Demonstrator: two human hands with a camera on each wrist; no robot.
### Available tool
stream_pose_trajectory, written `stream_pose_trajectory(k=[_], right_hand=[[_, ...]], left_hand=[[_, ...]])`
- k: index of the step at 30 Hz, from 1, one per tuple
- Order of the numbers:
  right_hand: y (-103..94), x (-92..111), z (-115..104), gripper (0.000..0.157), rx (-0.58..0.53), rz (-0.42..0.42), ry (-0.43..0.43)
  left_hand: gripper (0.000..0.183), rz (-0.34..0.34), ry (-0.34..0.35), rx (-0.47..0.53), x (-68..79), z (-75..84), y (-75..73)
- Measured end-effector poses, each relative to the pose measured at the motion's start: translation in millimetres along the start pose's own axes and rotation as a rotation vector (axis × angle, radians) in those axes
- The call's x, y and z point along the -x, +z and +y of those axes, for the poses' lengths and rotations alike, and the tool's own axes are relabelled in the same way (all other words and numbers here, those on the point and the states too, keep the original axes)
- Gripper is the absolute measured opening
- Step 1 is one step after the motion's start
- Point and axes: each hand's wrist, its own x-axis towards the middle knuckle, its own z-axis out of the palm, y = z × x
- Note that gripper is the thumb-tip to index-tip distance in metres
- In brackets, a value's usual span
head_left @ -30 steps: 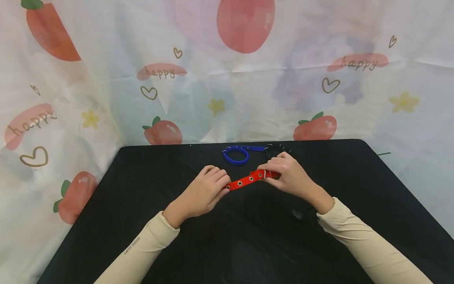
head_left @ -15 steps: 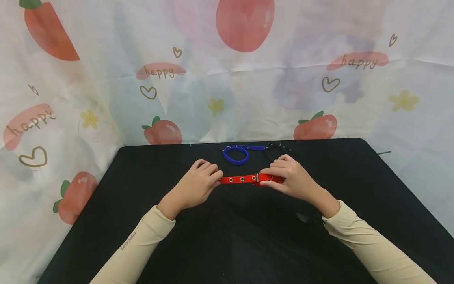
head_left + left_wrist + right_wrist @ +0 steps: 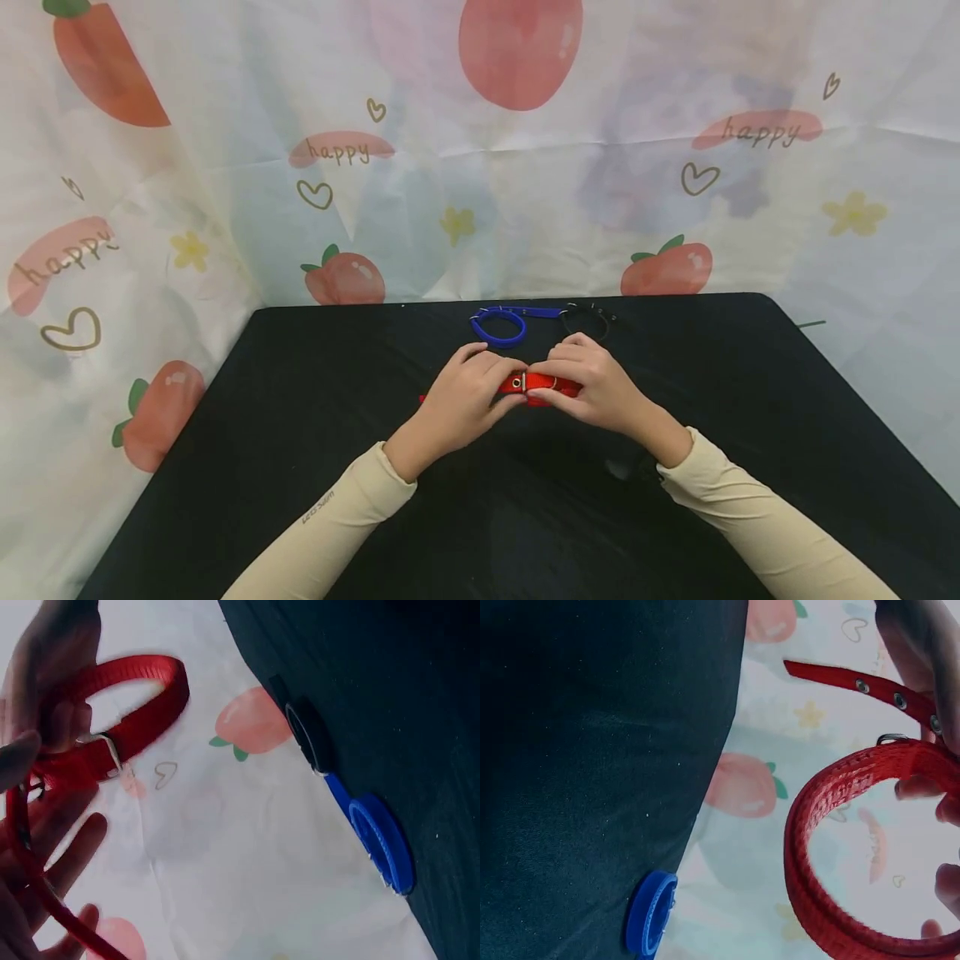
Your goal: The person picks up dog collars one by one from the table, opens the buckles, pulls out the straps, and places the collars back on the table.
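Note:
Between both hands, held above the table, is a red pet collar (image 3: 542, 381) with metal eyelets, a buckle and a D-ring. My left hand (image 3: 467, 398) pinches the strap just left of the buckle, and its pointed tail sticks out past that hand. On the other side, my right hand (image 3: 600, 387) grips the collar right of the buckle, thumb below and fingers above. The fingertips of the two hands nearly meet. The right wrist view shows the collar bent into a round loop (image 3: 802, 847), with the eyeleted tail (image 3: 840, 676) reaching away from it.
Near the far edge of the black-covered table (image 3: 360, 533) lies a blue collar (image 3: 500, 342) in a ring, its strap running right to a black collar (image 3: 606, 325). A printed cloth (image 3: 517, 225) with fruit and hearts hangs behind and at the sides.
My left hand has slid right along the strap toward the buckle, so fewer eyelets show between the hands and the tail appears on its left. The right hand has shifted slightly left.

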Motion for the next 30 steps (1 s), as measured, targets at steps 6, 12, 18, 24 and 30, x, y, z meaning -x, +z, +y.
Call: stream_pose_trajectory(k=[6,12,18,24,30], right_hand=[[0.0,-0.5,-3.5,0.044,0.005,0.071,-0.028],[-2.3,-2.4,-6.0,0.045,0.042,0.045,-0.035],[-7.1,1.1,-3.0,0.047,0.077,-0.004,-0.043],[-8.4,1.0,-3.5,0.042,0.094,-0.026,-0.056],[-5.0,-5.8,-8.1,0.036,0.17,-0.018,-0.095]], left_hand=[[0.03,0.089,0.029,-0.017,-3.5,2.1,1.9],[0.03,0.102,0.027,-0.053,-6.2,3.6,1.1],[0.027,0.111,0.06,-0.092,-5.9,2.1,-2.9],[0.025,0.159,0.07,-0.118,-1.6,0.2,-4.2],[0.024,0.202,0.05,-0.119,-1.1,-0.1,-1.2]])
